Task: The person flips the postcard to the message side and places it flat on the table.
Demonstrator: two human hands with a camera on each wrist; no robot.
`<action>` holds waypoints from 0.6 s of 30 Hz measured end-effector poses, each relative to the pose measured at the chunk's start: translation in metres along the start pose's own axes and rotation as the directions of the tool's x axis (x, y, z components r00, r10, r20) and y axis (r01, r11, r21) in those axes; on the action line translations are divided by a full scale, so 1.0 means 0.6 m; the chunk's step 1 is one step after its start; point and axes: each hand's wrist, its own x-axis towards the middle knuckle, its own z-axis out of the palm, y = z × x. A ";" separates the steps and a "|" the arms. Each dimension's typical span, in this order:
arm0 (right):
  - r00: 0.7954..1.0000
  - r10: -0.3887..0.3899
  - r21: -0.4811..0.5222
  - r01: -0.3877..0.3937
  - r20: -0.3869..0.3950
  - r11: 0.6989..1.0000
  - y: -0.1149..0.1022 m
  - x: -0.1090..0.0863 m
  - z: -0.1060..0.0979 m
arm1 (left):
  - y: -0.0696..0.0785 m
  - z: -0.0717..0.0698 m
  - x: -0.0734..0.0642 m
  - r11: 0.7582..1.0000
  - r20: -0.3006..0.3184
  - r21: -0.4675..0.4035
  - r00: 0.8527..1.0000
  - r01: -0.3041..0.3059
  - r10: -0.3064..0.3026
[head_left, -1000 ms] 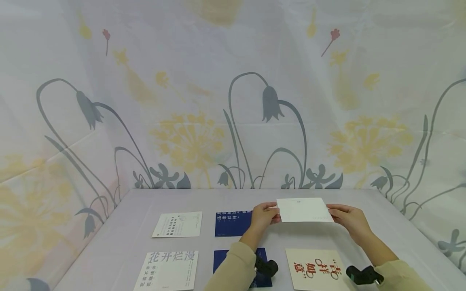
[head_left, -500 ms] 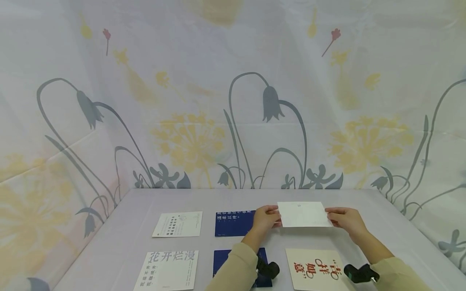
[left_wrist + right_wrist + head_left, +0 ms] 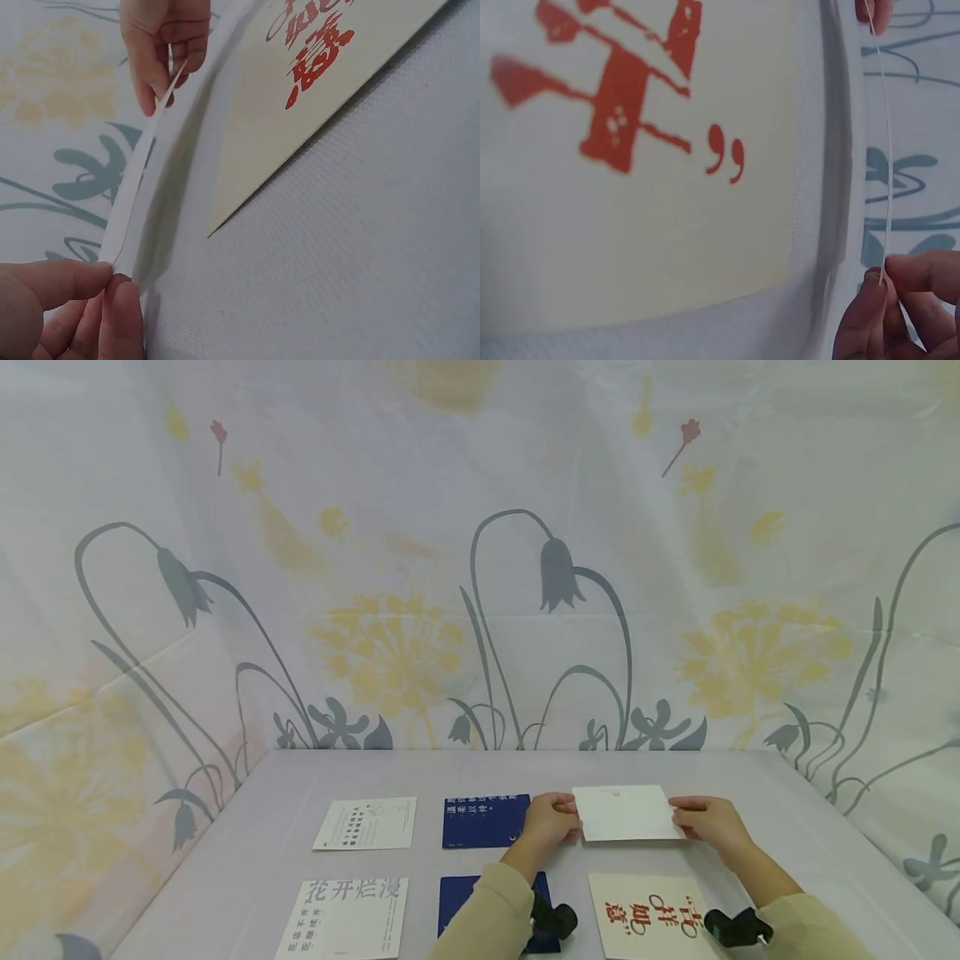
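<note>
card wht (image 3: 628, 814) | l hand (image 3: 551, 821) + r hand (image 3: 711, 822) pinch edges | crm card (image 3: 645, 935): red "吉祥如意"

Six cards are showing in all. Two hands, one left hand (image 3: 551, 818) and one right hand (image 3: 711, 821), are holding one nearly blank white card (image 3: 626, 812). The other five are lying on one desk (image 3: 423, 768): two dark blue ones, counting a far blue card (image 3: 483, 822) and a near blue card (image 3: 453, 893); two white ones with print, counting a far printed card (image 3: 365, 823) and a near printed card (image 3: 345, 920); and one cream card (image 3: 652, 917) with red characters. Two pale sleeves (image 3: 487, 912) and two black gadgets (image 3: 555, 917) are showing, one of each per arm. On the backdrop (image 3: 420, 468), two small red flowers (image 3: 690, 431) and two large grey bell flowers (image 3: 557, 575) are appearing.
</note>
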 end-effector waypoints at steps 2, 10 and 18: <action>1.000 0.006 -0.014 -0.006 0.004 1.000 0.000 0.000 0.001 | 0.002 -0.001 -0.003 1.000 0.002 0.011 1.000 0.010 -0.010; 0.999 0.021 -0.046 -0.019 0.038 0.999 0.004 0.004 0.005 | 0.003 0.000 -0.006 0.999 0.009 0.032 0.999 0.037 -0.038; 0.997 0.048 -0.065 -0.044 0.064 0.997 0.004 0.007 0.008 | 0.004 0.001 -0.004 0.996 0.006 0.072 0.999 0.053 -0.054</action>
